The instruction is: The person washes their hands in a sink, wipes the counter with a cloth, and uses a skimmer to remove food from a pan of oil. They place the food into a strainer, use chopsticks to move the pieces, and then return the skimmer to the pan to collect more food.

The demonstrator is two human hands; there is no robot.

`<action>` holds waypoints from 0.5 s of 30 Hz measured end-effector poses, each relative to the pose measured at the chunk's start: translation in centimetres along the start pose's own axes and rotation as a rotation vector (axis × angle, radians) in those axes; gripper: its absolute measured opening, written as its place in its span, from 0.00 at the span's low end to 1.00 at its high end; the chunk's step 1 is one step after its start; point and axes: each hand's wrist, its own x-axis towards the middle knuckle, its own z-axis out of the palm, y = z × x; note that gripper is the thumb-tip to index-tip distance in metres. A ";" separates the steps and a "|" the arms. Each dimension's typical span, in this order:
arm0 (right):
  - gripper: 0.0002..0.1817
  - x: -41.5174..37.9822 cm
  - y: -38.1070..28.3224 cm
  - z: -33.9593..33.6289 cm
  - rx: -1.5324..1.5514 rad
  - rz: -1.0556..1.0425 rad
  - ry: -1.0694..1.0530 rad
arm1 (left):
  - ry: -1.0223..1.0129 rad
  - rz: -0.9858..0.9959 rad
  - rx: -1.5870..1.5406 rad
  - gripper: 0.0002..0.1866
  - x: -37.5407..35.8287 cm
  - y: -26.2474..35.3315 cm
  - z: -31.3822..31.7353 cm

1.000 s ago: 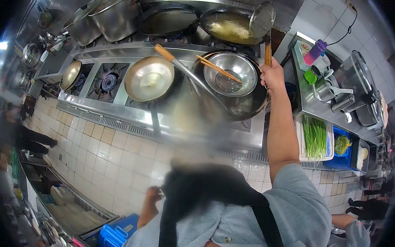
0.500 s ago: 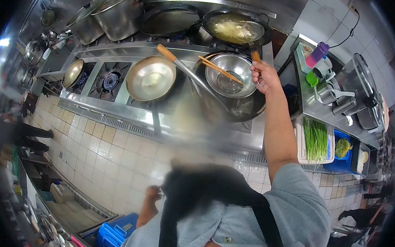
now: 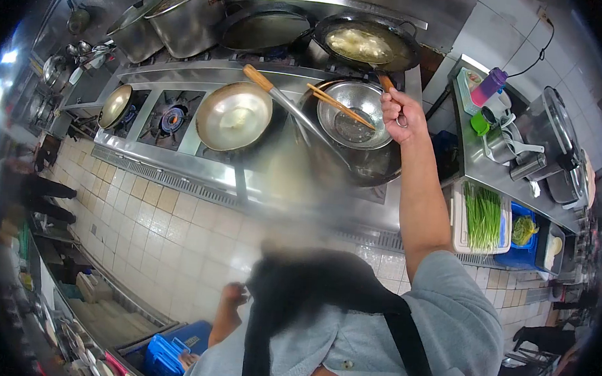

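My right hand [image 3: 403, 117] is closed round the wooden handle of a skimmer [image 3: 386, 81]. Its head reaches into a dark wok [image 3: 411, 55] of oil at the back right burner, where pale battered-looking food [image 3: 359, 44] is frying. Just below the handle stands a metal mixing bowl [image 3: 332, 136] with wooden chopsticks [image 3: 340, 106] lying across it; it rests in a larger wok. Down by my apron, my left hand [image 3: 234, 294] has its fingers curled. Whatever it may hold is hidden.
A long wooden-handled tool [image 3: 285, 103] crosses the stove beside a shallow pan [image 3: 233, 118]. Tall pots [image 3: 187, 26] and another wok [image 3: 269, 31] stand behind. On the right are a side counter [image 3: 471, 160] and green stalks [image 3: 482, 216]. Another person's legs [image 3: 49, 197] show at left.
My right hand has shifted slightly down with the skimmer handle. The frying food looks more gathered. Part of a hand now shows by the blue container at lower left. The view has shifted slightly.
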 end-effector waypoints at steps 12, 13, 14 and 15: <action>0.14 -1.6 0.7 0.6 -0.139 -0.108 0.034 | -0.085 -0.648 1.244 0.19 -13.6 -8.0 -12.1; 0.17 -1.9 0.7 0.7 -0.186 -0.127 0.007 | -0.109 -0.691 1.498 0.21 -13.2 -7.9 -13.4; 0.20 -1.7 0.7 -0.5 -0.244 -0.115 0.001 | -0.104 -0.675 1.641 0.22 -11.5 -7.3 -13.3; 0.22 -2.3 0.9 -0.5 -0.229 -0.100 -0.009 | -0.028 -0.586 1.637 0.23 -8.9 -6.8 -11.6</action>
